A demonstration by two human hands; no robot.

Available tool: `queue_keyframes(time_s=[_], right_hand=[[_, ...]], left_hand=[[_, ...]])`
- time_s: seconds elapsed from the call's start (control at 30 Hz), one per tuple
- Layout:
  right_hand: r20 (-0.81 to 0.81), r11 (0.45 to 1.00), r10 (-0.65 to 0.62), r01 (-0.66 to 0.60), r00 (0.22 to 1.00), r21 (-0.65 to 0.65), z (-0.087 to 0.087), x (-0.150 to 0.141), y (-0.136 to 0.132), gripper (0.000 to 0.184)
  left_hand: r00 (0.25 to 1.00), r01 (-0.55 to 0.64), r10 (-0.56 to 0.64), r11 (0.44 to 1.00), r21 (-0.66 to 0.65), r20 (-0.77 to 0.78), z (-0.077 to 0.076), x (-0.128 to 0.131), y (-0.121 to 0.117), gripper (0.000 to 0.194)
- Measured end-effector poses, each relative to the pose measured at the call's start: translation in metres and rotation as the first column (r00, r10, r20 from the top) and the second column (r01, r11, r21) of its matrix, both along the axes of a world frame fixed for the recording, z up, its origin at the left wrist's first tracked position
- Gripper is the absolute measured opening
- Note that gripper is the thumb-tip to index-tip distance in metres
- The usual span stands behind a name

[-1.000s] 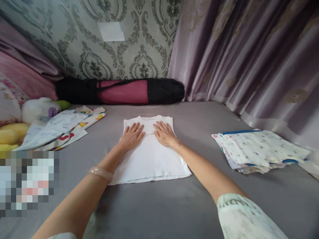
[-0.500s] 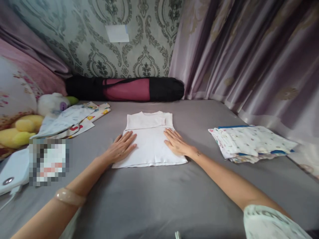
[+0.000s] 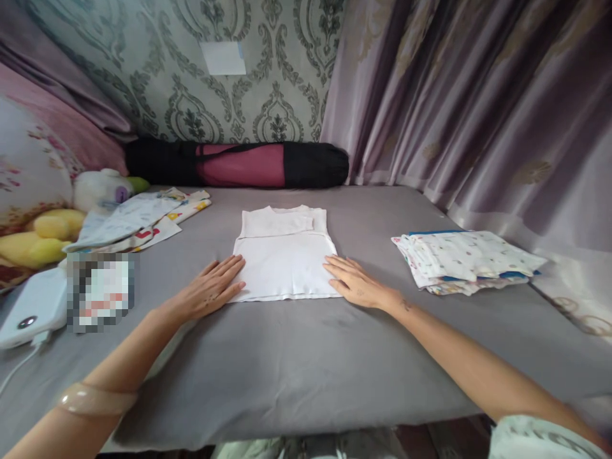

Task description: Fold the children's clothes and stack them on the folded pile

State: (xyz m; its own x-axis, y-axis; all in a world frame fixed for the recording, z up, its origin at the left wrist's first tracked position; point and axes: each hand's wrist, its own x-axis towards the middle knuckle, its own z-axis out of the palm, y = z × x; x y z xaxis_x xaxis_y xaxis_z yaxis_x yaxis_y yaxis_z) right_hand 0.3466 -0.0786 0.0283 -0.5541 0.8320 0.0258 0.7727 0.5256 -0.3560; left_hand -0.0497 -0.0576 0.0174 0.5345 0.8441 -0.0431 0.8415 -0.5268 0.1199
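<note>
White shirt lies flat on the bed, left hand and right hand resting open on its side edges, gripping nothing; the pixelated item at left is unreadable.

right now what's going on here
A person's left hand and right hand lie flat at opposite lower sides of a white shirt, spread on a grey sheet. A sleeve is folded across its chest. A clothes stack sits to the right, more clothes to the left.
</note>
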Motion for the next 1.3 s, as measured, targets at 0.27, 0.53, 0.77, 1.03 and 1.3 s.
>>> queue_keyframes(time_s=[0.27, 0.53, 0.77, 1.03, 1.3], right_hand=[[-0.082, 0.992, 0.089, -0.081, 0.993, 0.098, 0.011, 0.016, -0.034, 0.03], [-0.005, 0.964, 0.159, -0.154, 0.987, 0.218, 0.014, 0.015, -0.036, 0.035], [-0.019, 0.958, 0.055, -0.048, 0.998, 0.283, 0.005, 0.009, -0.031, 0.034], [-0.081, 0.967, 0.102, -0.079, 0.992, 0.242, 0.017, 0.001, -0.024, 0.027], [-0.294, 0.969, -0.155, 0.203, 0.943, 0.14, 0.029, -0.007, -0.008, 0.028]], left_hand=[[0.985, 0.086, -0.084, 0.996, -0.006, 0.152, 0.024, -0.004, -0.03, 0.062], [0.967, 0.084, -0.061, 0.993, -0.086, 0.246, 0.035, -0.005, -0.029, 0.043], [0.983, 0.119, -0.12, 0.993, 0.015, 0.14, 0.03, -0.007, -0.033, 0.029], [0.974, 0.119, -0.135, 0.988, 0.095, 0.184, 0.031, 0.019, -0.034, 0.039], [0.986, 0.059, -0.071, 0.995, 0.083, 0.151, 0.021, 0.037, -0.027, 0.036]])
